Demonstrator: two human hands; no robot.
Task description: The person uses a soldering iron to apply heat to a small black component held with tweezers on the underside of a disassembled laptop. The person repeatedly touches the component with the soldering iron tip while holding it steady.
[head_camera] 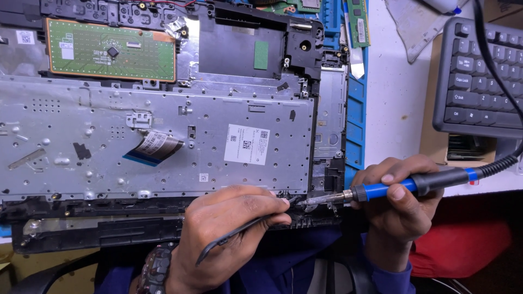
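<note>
An opened laptop shell (163, 136) lies upside down, showing the silver metal back plate of its keyboard. My right hand (400, 204) grips a blue and black soldering iron (406, 186), its metal tip touching the shell's near right corner. My left hand (229, 228) pinches black tweezers (239, 233), whose points meet the same corner right beside the iron's tip. A green touchpad board (109, 50) sits at the far left of the shell. A flat ribbon cable (155, 148) lies loose on the metal plate.
A black keyboard (479, 81) stands on a brown box at the right. Under the shell lies a blue work mat (357, 109), with green memory sticks (358, 22) at its far end. A red object (463, 250) is below the table edge on the right.
</note>
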